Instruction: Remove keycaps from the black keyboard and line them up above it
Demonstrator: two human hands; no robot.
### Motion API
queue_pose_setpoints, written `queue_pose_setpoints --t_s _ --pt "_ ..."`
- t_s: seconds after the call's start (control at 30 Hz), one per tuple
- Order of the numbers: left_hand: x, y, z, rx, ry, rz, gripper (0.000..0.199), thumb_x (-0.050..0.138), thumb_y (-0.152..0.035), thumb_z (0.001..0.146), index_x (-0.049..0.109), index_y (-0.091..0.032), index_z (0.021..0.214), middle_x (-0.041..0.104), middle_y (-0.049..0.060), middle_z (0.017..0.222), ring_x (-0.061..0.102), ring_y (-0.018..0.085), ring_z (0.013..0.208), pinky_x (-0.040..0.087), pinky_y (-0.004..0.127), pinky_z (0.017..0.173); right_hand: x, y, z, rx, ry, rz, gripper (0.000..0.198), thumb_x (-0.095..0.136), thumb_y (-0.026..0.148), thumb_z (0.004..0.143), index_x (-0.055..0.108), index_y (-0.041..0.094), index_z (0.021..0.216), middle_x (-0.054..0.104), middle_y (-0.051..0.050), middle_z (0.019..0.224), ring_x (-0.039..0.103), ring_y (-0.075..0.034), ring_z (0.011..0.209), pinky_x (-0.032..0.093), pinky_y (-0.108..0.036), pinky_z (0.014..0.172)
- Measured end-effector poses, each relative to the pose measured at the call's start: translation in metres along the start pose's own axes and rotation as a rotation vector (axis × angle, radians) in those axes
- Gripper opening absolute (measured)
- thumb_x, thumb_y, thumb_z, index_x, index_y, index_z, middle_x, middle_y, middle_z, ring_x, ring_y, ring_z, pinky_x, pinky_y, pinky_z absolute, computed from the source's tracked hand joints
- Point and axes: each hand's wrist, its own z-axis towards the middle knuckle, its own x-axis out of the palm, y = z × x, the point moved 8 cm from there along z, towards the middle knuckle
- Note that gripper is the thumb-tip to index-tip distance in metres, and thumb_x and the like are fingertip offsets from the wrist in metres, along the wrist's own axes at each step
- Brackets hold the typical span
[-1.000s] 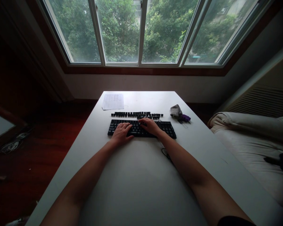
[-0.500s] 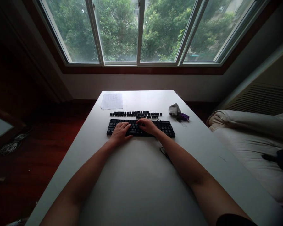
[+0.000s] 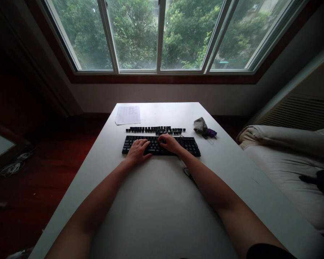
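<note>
A black keyboard (image 3: pixel 192 145) lies across the white table. My left hand (image 3: pixel 137 149) rests on its left part, fingers stretched out over the keys and thumb along the front edge. Over the middle of the keyboard, my right hand (image 3: pixel 169 143) is bent with its fingers drawn together and pointing down at the keys. Whatever is between those fingertips is too small and dark to make out. Just behind the keyboard stand loose black keycaps (image 3: pixel 148 129) in a long row, with a shorter row (image 3: pixel 169 132) close to my right fingers.
A printed sheet of paper (image 3: pixel 128 115) lies at the table's far left. At the far right are a grey cloth pouch (image 3: pixel 200 125) and a purple bundle (image 3: pixel 211 133). A black cable (image 3: pixel 187 172) runs beside my right forearm. A padded seat (image 3: pixel 283 169) stands right of the table (image 3: pixel 151 201).
My right hand has shifted very slightly to the right over the keys. My left hand stays in place on the keyboard.
</note>
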Motion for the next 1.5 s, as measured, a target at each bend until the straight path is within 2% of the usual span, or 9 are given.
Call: queue_pose_setpoints --t_s 0.3,0.5,0.73,0.97,1.1,1.27,1.4,1.5 --pt "0.000 0.000 -0.001 0.009 0.003 0.010 0.066 0.067 -0.049 0.085 0.051 -0.021 0.142 0.050 0.012 0.143 0.043 0.032 0.133 0.031 0.050 0.117 -0.005 -0.013 -0.003 0.118 -0.079 0.017 0.004 0.069 0.023 0.082 0.069 0.021 0.085 0.066 -0.002 0.080 0.057 -0.018 0.078 0.042 -0.029 0.074" --pt "0.001 0.001 0.000 -0.002 0.004 0.001 0.066 0.068 -0.048 0.084 0.051 -0.022 0.142 0.050 0.012 0.144 0.042 0.033 0.133 0.030 0.051 0.117 -0.003 -0.010 -0.002 0.087 -0.059 -0.008 0.002 0.070 0.022 0.082 0.069 0.021 0.084 0.068 -0.003 0.083 0.057 -0.019 0.082 0.043 -0.031 0.077" --pt "0.001 0.000 0.000 -0.005 0.007 -0.008 0.066 0.068 -0.048 0.084 0.050 -0.023 0.142 0.050 0.012 0.144 0.043 0.033 0.133 0.030 0.052 0.117 -0.002 0.006 -0.002 -0.046 -0.013 -0.070 0.007 0.062 0.014 0.085 0.066 0.020 0.084 0.066 -0.006 0.088 0.054 -0.022 0.092 0.043 -0.034 0.084" --pt "0.001 0.000 0.001 -0.012 0.008 -0.013 0.065 0.068 -0.047 0.084 0.051 -0.024 0.142 0.050 0.011 0.144 0.043 0.033 0.133 0.030 0.052 0.117 -0.003 0.008 -0.003 -0.040 0.008 -0.076 0.005 0.064 0.015 0.084 0.065 0.020 0.084 0.064 -0.006 0.090 0.053 -0.022 0.095 0.042 -0.035 0.086" --pt "0.001 0.000 0.000 -0.010 0.004 -0.009 0.065 0.068 -0.048 0.084 0.051 -0.023 0.142 0.051 0.012 0.144 0.043 0.033 0.133 0.030 0.052 0.117 -0.008 0.011 -0.002 -0.023 -0.048 -0.055 0.005 0.062 0.022 0.087 0.064 0.020 0.083 0.064 -0.005 0.087 0.053 -0.021 0.090 0.041 -0.035 0.087" --pt "-0.001 -0.001 0.000 -0.005 0.006 -0.008 0.065 0.068 -0.048 0.084 0.050 -0.022 0.142 0.051 0.012 0.144 0.043 0.033 0.132 0.031 0.053 0.116 -0.014 0.006 0.005 0.140 -0.152 0.135 0.027 0.059 0.038 0.088 0.052 0.020 0.069 0.051 0.002 0.068 0.045 -0.015 0.067 0.035 -0.028 0.066" --pt "-0.002 -0.002 0.000 -0.002 0.008 -0.002 0.065 0.067 -0.048 0.085 0.050 -0.023 0.142 0.051 0.012 0.144 0.043 0.033 0.132 0.032 0.052 0.115 -0.003 0.009 0.013 0.233 -0.087 0.475 0.043 0.057 0.050 0.085 0.036 0.021 0.061 0.032 0.006 0.056 0.030 -0.010 0.055 0.025 -0.026 0.054" --pt "-0.002 -0.002 0.000 -0.005 0.010 -0.012 0.065 0.068 -0.047 0.084 0.050 -0.023 0.142 0.051 0.012 0.144 0.043 0.033 0.133 0.032 0.053 0.116 0.003 0.012 0.017 0.283 -0.064 0.683 0.044 0.059 0.051 0.082 0.034 0.022 0.060 0.031 0.006 0.054 0.026 -0.010 0.052 0.021 -0.026 0.050"
